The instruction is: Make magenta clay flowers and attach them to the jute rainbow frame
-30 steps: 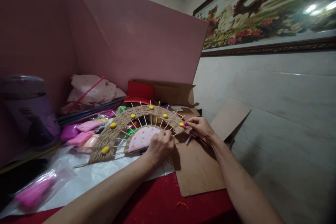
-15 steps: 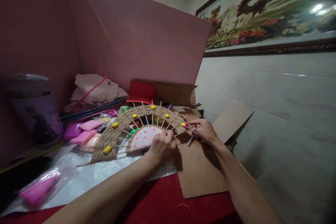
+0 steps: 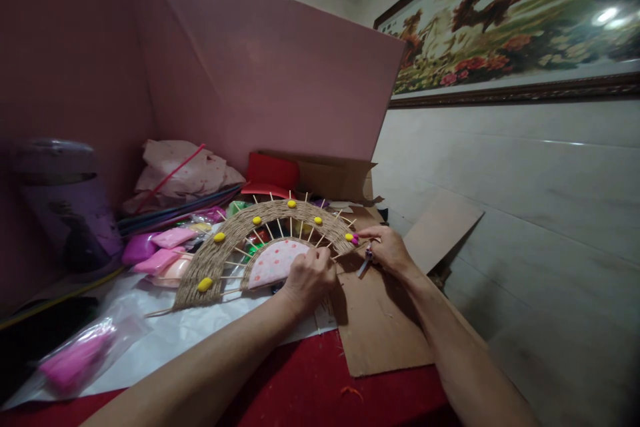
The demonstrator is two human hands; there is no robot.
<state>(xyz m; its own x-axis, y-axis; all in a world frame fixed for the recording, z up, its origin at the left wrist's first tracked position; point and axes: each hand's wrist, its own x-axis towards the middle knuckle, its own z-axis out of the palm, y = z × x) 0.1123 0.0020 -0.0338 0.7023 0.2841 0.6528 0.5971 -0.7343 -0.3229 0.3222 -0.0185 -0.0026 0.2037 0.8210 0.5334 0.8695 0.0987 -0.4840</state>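
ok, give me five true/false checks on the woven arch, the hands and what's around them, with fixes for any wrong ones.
1. The left hand is at the right end of the patterned half-circle. True.
2. The woven arch carries three yellow pieces. False: six yellow pieces show.
3. The right hand is by the magenta bits. True.
4. The red object lies in front of the woven arch. False: behind it.
5. A cardboard sheet overlaps the red surface. True.

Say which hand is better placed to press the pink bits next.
Right, probably: the right hand has a fingertip at the pink bits, while the left hand grips the weave beside its patterned panel.
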